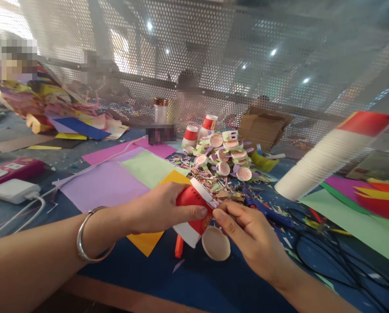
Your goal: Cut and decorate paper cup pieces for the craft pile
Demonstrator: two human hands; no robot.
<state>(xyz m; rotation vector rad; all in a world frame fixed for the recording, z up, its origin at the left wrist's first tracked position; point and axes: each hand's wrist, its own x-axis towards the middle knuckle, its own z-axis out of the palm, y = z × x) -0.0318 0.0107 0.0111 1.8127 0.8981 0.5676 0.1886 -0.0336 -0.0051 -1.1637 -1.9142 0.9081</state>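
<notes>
My left hand point(168, 206) is wrapped round a red and white paper cup point(197, 204), which is tilted over the blue table. The thumb and fingers of my right hand point(243, 230) are pinched together at the cup's right side; whatever they hold is too small to make out. Just below the cup lies a round, pale paper piece point(216, 244). Beside it a red-orange marker point(179, 247) sticks out from under the cup. Orange paper point(147, 242) lies partly beneath my left wrist.
Behind my hands are paper scraps and a pile of cut cup pieces point(223, 168). A tall leaning cup stack point(321, 163) stands right, near black cables point(331, 261) and coloured paper. Purple sheets point(106, 182), a white charger point(14, 191) and a mesh screen point(214, 52) are also visible.
</notes>
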